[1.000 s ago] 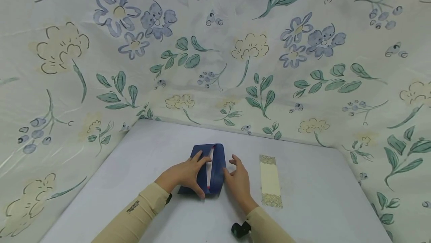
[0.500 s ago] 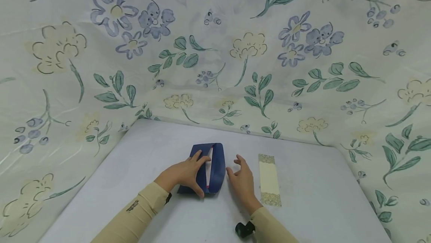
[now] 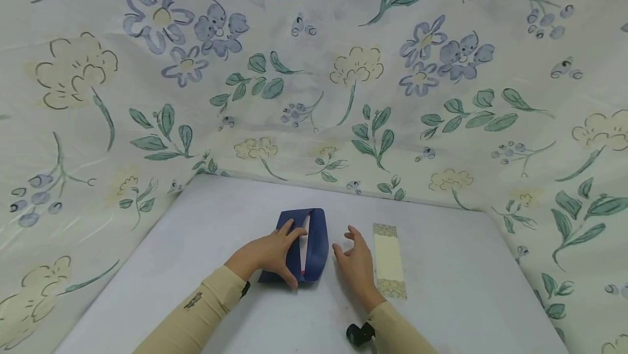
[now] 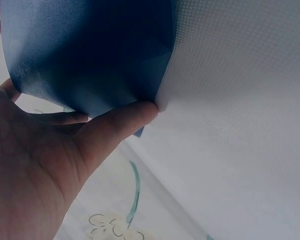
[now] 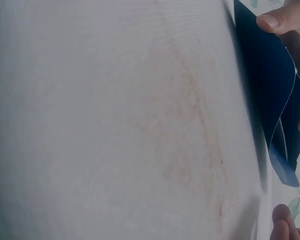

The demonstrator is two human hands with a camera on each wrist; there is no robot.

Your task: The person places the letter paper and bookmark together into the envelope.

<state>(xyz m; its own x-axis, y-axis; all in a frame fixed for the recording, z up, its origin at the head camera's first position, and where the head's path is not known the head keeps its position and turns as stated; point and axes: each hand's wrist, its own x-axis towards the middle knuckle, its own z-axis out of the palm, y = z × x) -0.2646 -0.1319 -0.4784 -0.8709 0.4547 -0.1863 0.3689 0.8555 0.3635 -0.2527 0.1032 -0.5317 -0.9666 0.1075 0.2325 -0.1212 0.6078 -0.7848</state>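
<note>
Remotely, I see L hand fingers gripping a gaping blue envelope; R hand, fingers loose & released, btwn it & cream strip on surface.

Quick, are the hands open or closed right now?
Left hand: open, resting on the blue envelope.
Right hand: open, fingers loosely bent, holding nothing.

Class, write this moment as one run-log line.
left hand: rests on envelope; right hand: holds nothing, between envelope and strip; envelope: gaping, white inside; strip: on table
</note>
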